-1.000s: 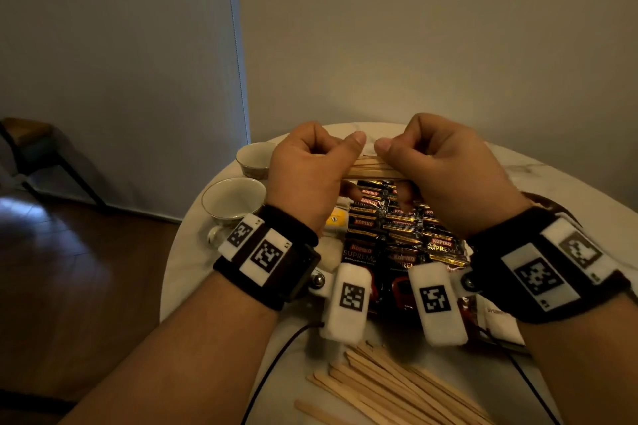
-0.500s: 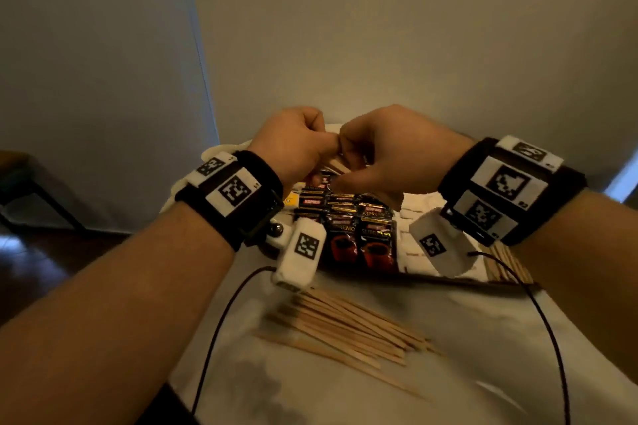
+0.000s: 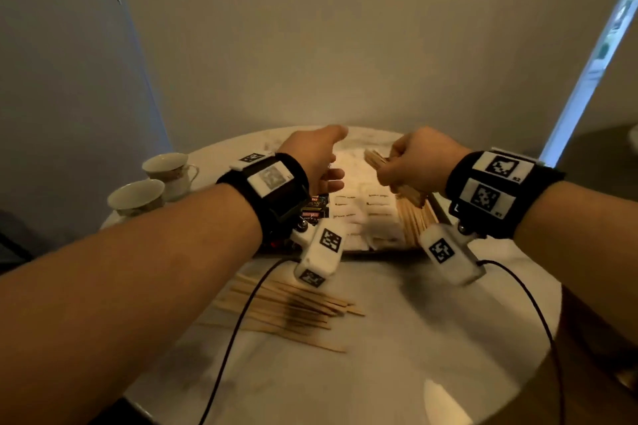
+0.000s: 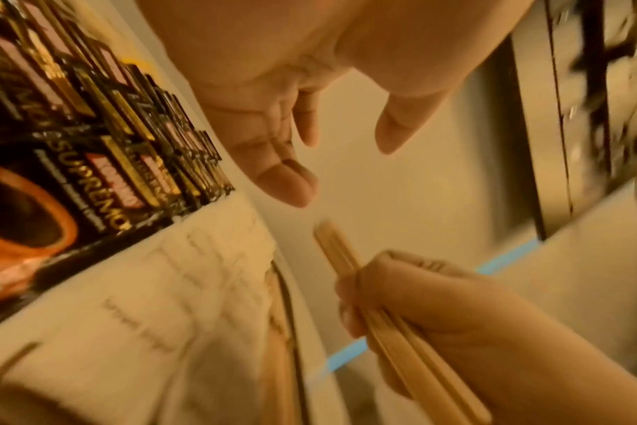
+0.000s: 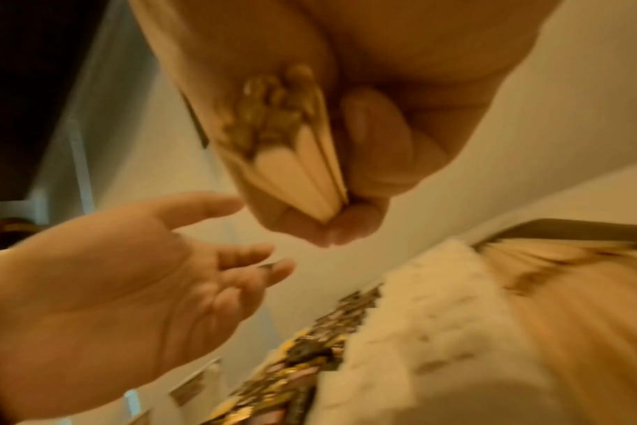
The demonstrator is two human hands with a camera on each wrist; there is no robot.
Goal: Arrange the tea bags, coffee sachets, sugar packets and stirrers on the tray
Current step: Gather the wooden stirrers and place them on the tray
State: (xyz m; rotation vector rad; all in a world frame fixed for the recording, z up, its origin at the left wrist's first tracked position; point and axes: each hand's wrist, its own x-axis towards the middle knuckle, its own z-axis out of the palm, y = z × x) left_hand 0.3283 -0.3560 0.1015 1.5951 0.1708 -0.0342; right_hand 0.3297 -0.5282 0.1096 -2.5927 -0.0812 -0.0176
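Two teacups [image 3: 152, 183] stand at the far left of the round white table [image 3: 397, 373]. Nearer the front edge, a loose heap of wooden stirrers [image 3: 290, 310] lies on the table, short of the tray [image 3: 435, 201].

The left hand [image 3: 312, 157] hovers above the tray's left part, its fingers [image 4: 284, 178] relaxed and spread, holding nothing. Beneath it, dark coffee sachets [image 4: 102, 138] lie in overlapping rows on the tray. Just right of them sit white sugar packets [image 3: 362, 210], also in rows.

The right hand [image 3: 419, 162] is raised over the right side of the tray, its fingers [image 5: 375, 143] curled tight round a bundle of stirrers [image 4: 389, 330]; the bundle's ends stick out toward the left hand, apart from it. Below this hand, more stirrers [image 3: 416, 217] lie side by side along the tray's right edge, next to the sugar packets.
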